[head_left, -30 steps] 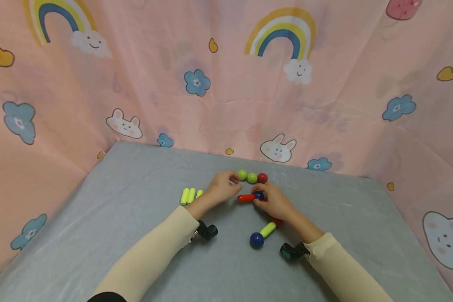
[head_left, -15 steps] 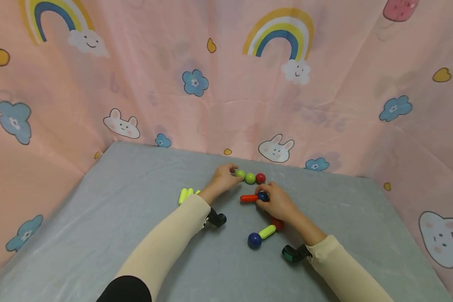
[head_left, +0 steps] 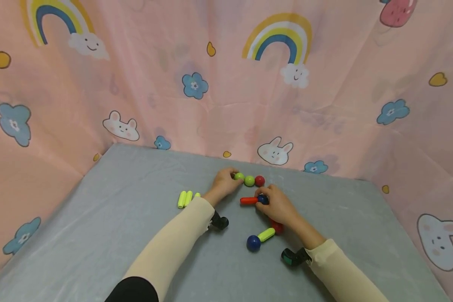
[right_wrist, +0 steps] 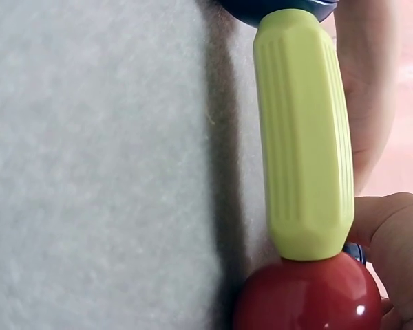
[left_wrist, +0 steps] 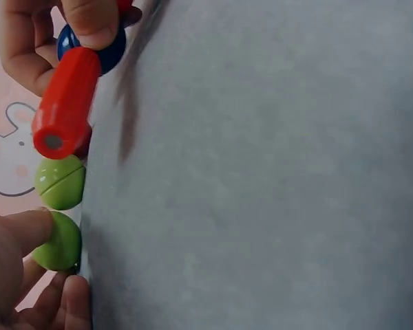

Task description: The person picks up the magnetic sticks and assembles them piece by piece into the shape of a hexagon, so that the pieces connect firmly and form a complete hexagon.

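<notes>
In the head view my left hand [head_left: 223, 183] pinches the leftmost green ball [head_left: 239, 177] between thumb and fingers. A second green ball [head_left: 249, 181] and a red ball [head_left: 259, 180] lie beside it in a row. My right hand [head_left: 279, 206] grips a dark blue ball [left_wrist: 113, 53] that has a red rod [head_left: 248, 201] on its left side; the rod's free end faces the left wrist camera. Below that hand, a red ball [right_wrist: 306, 295] joins a yellow-green rod [right_wrist: 304, 137], whose other end meets another blue ball [head_left: 253, 243]. The right hand partly hides how these parts connect.
Several loose yellow-green rods [head_left: 185, 199] lie left of centre, partly behind my left forearm. The grey cloth-covered table [head_left: 109, 226] meets a pink patterned curtain [head_left: 211, 117] at the back and sides.
My left hand has reached right and taken hold of the leftmost green ball. My right hand, with the blue ball and red rod, has shifted only slightly.
</notes>
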`<control>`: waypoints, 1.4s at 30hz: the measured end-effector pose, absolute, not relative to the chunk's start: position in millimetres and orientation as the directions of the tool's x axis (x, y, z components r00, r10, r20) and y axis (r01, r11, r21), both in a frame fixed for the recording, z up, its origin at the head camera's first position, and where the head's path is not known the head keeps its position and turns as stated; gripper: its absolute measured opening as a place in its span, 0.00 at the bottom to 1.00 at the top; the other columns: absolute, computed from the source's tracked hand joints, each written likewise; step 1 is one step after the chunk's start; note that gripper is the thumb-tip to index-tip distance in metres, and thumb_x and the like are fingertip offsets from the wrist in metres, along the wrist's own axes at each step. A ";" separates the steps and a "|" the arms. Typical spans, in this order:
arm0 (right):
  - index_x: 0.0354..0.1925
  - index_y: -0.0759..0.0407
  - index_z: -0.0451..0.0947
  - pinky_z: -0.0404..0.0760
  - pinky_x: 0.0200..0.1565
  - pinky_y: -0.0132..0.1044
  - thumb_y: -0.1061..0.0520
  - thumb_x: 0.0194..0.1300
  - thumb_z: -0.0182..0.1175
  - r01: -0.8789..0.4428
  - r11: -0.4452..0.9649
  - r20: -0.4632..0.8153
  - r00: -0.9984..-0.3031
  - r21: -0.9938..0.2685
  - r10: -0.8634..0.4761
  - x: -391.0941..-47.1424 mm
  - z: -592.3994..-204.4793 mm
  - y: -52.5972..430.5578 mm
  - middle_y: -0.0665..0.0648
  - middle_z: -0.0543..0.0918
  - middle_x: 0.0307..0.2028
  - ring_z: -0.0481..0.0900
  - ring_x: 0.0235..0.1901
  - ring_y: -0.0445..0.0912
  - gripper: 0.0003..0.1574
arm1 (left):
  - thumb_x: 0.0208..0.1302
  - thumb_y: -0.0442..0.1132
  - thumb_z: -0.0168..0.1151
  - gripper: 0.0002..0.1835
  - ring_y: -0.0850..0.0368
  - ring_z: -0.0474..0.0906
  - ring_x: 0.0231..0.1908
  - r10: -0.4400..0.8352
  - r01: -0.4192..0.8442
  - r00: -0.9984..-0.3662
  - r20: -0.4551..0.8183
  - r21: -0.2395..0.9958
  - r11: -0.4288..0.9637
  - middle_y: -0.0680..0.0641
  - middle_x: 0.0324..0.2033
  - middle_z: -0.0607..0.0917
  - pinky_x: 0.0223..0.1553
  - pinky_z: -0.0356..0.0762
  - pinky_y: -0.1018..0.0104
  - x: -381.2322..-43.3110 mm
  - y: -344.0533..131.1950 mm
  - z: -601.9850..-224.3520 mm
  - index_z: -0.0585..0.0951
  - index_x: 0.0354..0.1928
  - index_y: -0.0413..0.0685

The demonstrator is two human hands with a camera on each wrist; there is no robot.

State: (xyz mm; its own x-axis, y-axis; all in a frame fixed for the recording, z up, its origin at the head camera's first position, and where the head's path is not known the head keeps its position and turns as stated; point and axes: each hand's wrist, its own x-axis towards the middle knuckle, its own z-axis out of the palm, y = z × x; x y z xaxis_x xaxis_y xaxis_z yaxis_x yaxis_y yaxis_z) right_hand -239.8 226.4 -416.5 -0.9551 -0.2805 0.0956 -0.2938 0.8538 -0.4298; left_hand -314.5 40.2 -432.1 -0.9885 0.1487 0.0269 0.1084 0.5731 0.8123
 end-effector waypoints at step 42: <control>0.44 0.55 0.81 0.77 0.48 0.50 0.57 0.57 0.66 -0.373 0.830 0.147 -0.928 -0.415 -0.344 -239.7 -424.1 224.8 0.58 0.82 0.43 0.78 0.43 0.52 0.14 | 0.55 0.36 0.68 0.16 0.54 0.80 0.38 0.299 0.223 -0.952 0.071 0.831 0.510 0.43 0.40 0.85 0.41 0.78 0.65 -245.8 14.6 -428.0 0.81 0.46 0.40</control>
State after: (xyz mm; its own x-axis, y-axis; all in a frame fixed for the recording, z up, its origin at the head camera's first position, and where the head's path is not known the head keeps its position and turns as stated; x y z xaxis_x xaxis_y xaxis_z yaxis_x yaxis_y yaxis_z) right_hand -239.7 224.8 -424.1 -0.9276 -0.3436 0.1466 -0.3730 0.8299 -0.4150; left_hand -245.8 14.6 -428.0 -0.9516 0.2990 0.0713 0.2226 0.5104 0.8306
